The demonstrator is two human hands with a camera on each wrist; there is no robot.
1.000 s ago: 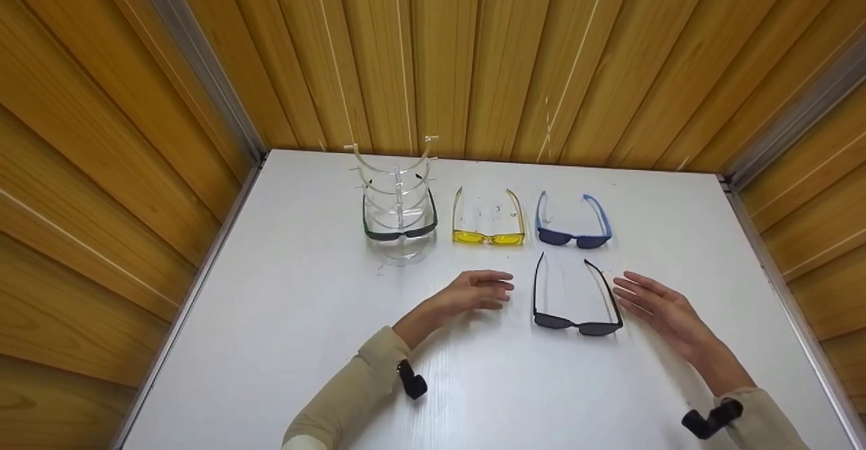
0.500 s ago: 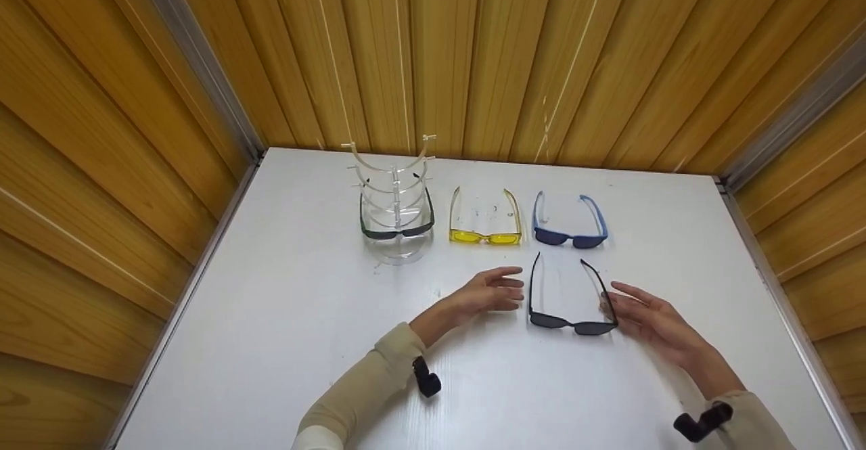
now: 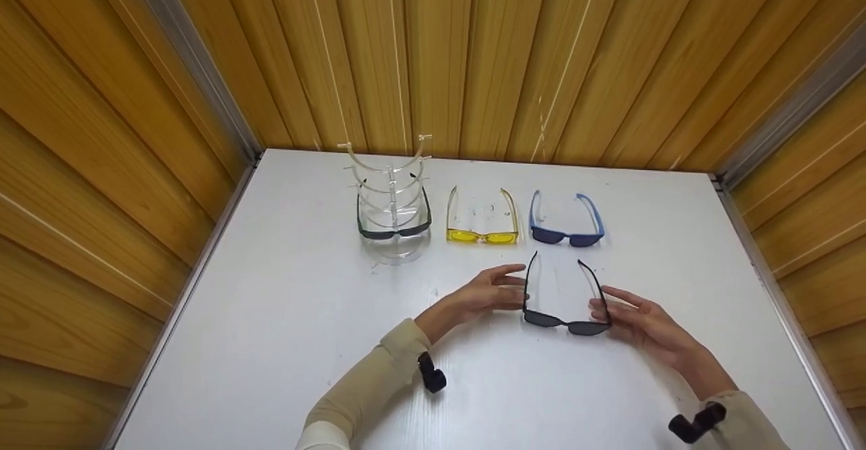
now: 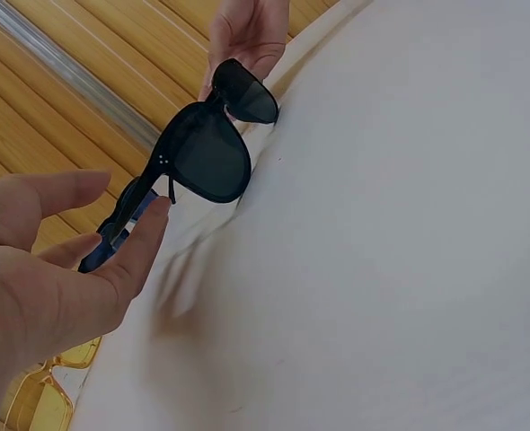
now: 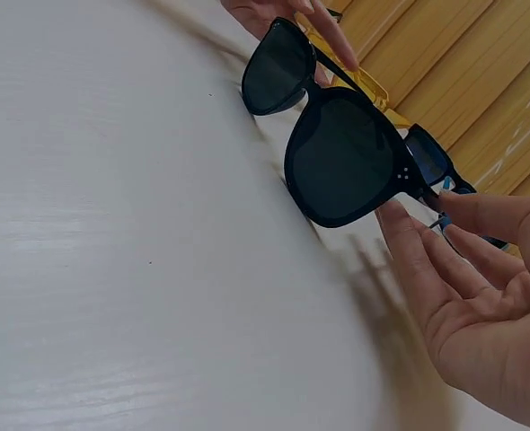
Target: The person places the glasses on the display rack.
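Black sunglasses (image 3: 565, 323) stand on the white table with both temples spread and pointing away from me. At their left temple is my left hand (image 3: 484, 294), its fingers mostly straight; in the left wrist view the thumb (image 4: 148, 233) reaches past the temple near the hinge, while the index finger stays apart from it. My right hand (image 3: 653, 328) pinches the right temple; in the right wrist view its thumb and fingers (image 5: 481, 211) lie on either side of it, close to the hinge. Parts of some fingertips are hidden behind the temples.
Yellow glasses (image 3: 482, 237) and blue sunglasses (image 3: 567, 237) stand in a row behind. To their left is a clear tiered display stand (image 3: 392, 199) bearing dark-framed sunglasses (image 3: 394, 233) on a low tier. Wood-look panels (image 3: 433, 64) wall the table's back and sides.
Both hands have moved inward to the black sunglasses. The right hand reached the right temple first; the left has come up to the left temple.
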